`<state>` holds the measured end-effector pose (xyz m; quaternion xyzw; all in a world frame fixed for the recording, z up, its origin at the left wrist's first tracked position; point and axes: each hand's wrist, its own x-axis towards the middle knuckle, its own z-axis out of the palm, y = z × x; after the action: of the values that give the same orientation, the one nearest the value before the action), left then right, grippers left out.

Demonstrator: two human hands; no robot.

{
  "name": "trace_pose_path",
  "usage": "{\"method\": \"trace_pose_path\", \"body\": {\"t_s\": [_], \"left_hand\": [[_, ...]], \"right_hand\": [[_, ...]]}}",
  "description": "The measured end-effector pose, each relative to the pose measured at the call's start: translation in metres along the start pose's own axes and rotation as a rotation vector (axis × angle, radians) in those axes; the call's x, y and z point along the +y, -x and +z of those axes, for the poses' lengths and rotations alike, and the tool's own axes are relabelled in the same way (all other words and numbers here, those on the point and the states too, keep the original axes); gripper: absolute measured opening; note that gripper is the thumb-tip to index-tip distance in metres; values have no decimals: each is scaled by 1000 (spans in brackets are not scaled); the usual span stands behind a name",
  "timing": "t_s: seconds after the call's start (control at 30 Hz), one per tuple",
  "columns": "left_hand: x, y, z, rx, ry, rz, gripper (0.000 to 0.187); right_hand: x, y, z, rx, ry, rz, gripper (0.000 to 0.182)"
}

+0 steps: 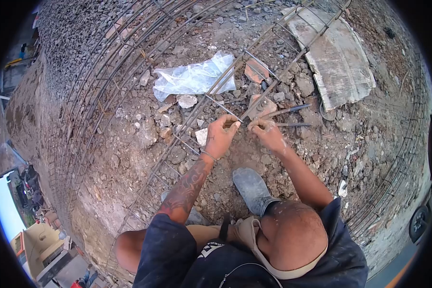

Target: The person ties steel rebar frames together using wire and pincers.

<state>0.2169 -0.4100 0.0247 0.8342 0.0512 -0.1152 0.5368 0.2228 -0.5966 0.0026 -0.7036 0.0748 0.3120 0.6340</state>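
Head view, looking straight down: a person crouches on rubble-strewn ground (129, 158) over a long rebar cage (273, 84) lying across the dirt. The left hand (221, 134) has its fingers (231, 126) curled together, pinching a thin wire at a crossing of the bars. The right hand (266, 132) sits just beside it, fingers (255, 126) bent and pressed closed around the same spot; what exactly they pinch is too small to tell. A pair of pliers (285, 117) with dark handles lies on the ground just beyond the right hand. The cage is made of rusty straight bars tied with square loops, running diagonally from lower left to upper right. A crumpled clear plastic bag (194, 77) lies under the bars, and a pale board (336, 57) rests at the far end.
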Motion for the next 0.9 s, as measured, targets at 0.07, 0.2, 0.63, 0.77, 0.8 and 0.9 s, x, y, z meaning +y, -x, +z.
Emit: {"method": "trace_pose_path", "body": {"t_s": [0.07, 0.2, 0.63, 0.77, 0.8, 0.9], "left_hand": [[-2, -1, 5, -9, 131, -117, 17], [2, 6, 16, 121, 18, -151, 16], [32, -10, 22, 189, -476, -314, 21], [38, -10, 21, 166, -546, -296, 20], [41, -9, 21, 166, -547, -299, 20], [43, -10, 21, 197, -536, -322, 18]], "right_hand": [[9, 0, 4, 19, -33, 0, 20], [10, 5, 6, 122, 184, -185, 21], [5, 17, 33, 400, 520, -718, 19], [10, 14, 25, 334, 640, -869, 23], [15, 14, 23, 329, 669, -919, 23], [29, 8, 24, 297, 713, -903, 25]]}}
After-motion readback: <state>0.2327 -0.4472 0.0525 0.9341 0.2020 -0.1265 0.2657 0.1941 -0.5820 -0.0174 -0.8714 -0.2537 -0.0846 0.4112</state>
